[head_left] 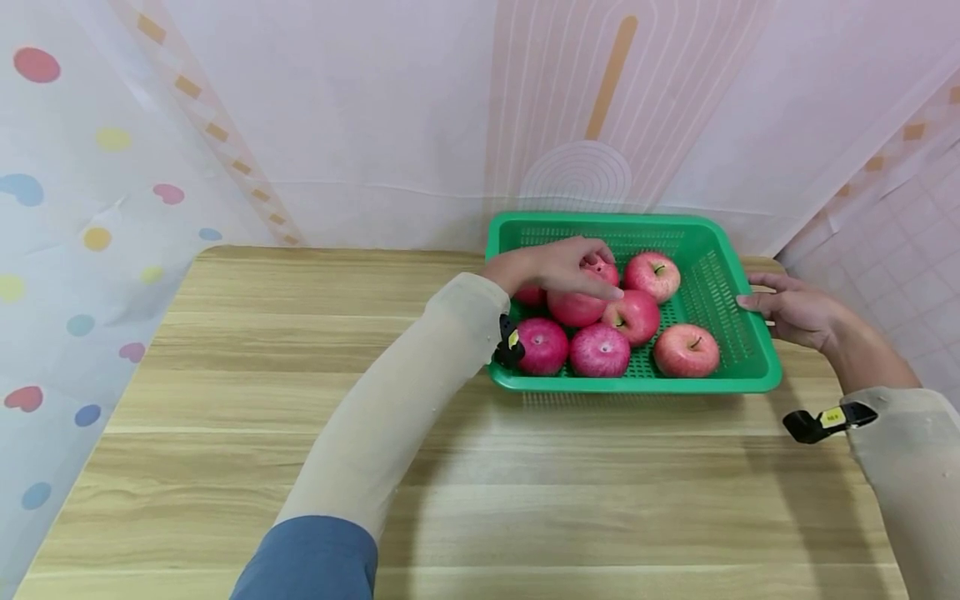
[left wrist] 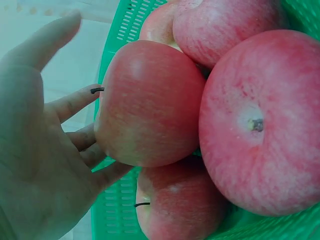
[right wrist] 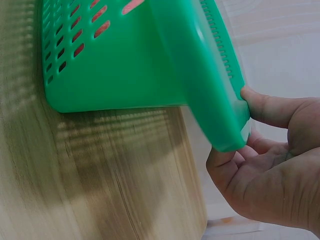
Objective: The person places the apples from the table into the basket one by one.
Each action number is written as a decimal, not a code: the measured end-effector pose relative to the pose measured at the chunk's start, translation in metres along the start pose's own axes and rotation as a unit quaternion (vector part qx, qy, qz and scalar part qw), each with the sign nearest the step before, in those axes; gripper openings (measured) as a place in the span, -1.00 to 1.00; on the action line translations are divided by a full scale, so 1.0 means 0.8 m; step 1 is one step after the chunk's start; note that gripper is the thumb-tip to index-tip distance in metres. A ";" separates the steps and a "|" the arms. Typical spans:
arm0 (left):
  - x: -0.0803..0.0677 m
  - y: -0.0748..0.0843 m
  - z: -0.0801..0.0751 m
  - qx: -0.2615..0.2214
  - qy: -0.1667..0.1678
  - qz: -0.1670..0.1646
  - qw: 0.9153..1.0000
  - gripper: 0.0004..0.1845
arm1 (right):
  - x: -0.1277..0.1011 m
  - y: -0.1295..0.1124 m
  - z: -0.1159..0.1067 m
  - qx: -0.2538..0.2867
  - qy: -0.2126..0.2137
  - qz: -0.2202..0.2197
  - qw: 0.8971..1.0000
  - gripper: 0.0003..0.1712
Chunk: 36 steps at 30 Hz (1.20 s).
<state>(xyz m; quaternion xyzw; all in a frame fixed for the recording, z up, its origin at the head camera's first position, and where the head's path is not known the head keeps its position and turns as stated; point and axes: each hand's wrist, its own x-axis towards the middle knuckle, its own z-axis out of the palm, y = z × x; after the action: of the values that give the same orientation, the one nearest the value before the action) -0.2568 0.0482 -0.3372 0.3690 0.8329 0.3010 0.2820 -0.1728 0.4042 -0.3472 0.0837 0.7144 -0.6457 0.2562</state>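
A green plastic basket (head_left: 633, 385) holds several red apples. My left hand (head_left: 558, 265) is over the basket's left half, its fingers reaching around an apple (head_left: 602, 271) toward the back. In the left wrist view, that hand (left wrist: 50, 145) has its thumb spread away, while the fingers extend behind an apple (left wrist: 150, 105) with a dark stem; whether they touch it is unclear. At the basket's right end, my right hand (head_left: 802, 312) pinches the rim. The right wrist view shows the thumb above the green rim (right wrist: 200, 75) and the fingers curled beneath it.
The basket is at the back right of a wood-grain table (head_left: 300, 400), close to a patterned cloth backdrop (head_left: 375, 108). An apple (head_left: 686, 350) lies near the basket's front right, and another (head_left: 652, 277) is toward its back.
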 end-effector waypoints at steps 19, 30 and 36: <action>-0.031 0.009 -0.028 0.021 0.044 0.033 0.998 -0.36 | 0.004 0.001 -0.002 -0.034 -0.002 0.001 0.999 -0.68; -0.064 0.006 -0.057 0.031 0.084 0.059 0.994 -0.45 | 0.003 -0.006 0.001 -0.176 0.021 0.015 0.984 -0.48; -0.093 -0.003 -0.078 0.050 0.099 0.044 0.993 -0.41 | -0.004 -0.017 0.009 -0.307 0.048 0.005 0.950 -0.29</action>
<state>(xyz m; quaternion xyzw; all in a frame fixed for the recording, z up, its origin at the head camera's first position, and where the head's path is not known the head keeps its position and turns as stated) -0.2586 -0.0296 -0.2793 0.3872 0.8536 0.3063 0.1660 -0.1746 0.3962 -0.3337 0.0349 0.8891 -0.3892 0.2382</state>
